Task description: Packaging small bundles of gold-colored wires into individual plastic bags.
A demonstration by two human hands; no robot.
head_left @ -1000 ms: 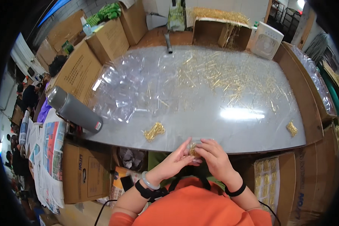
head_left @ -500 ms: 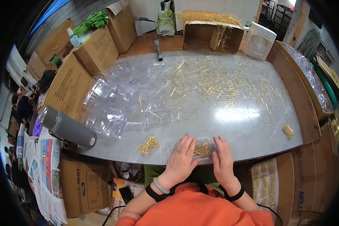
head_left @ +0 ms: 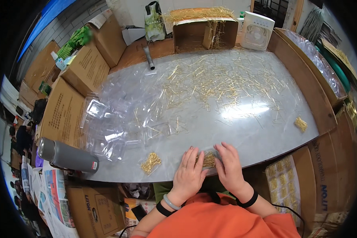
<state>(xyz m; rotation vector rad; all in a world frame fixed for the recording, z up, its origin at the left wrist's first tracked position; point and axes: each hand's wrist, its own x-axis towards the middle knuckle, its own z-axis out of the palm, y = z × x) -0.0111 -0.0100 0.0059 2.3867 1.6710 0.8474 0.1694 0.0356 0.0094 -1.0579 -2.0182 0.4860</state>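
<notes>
Close to the table's front edge, a small clear plastic box (head_left: 208, 160) full of bent gold wire pins lies between my hands. My left hand (head_left: 188, 171) lies flat along its left side, fingers stretched out and thumb by its near edge. At its right side is my right hand (head_left: 229, 166), also with straight fingers, the thumb and fingertips touching or very near the box. The left fingers partly cover it, and I cannot tell whether its lid is on. A loose heap of gold pins (head_left: 150, 163) sits left of my hands; another small gold bundle (head_left: 301, 124) is far right.
Clear empty boxes (head_left: 111, 119) pile up on the left beside a grey flask (head_left: 67, 154). Gold pins (head_left: 234, 85) scatter across the far half. Cartons (head_left: 61, 113) wall the left edge; a white fan (head_left: 257, 31) and cardboard box (head_left: 206, 35) stand behind. Packed pins (head_left: 282, 180) lie below right.
My right hand has come in closer to the plastic box, and the gap between my hands has narrowed. The whole view has shifted and tilted slightly.
</notes>
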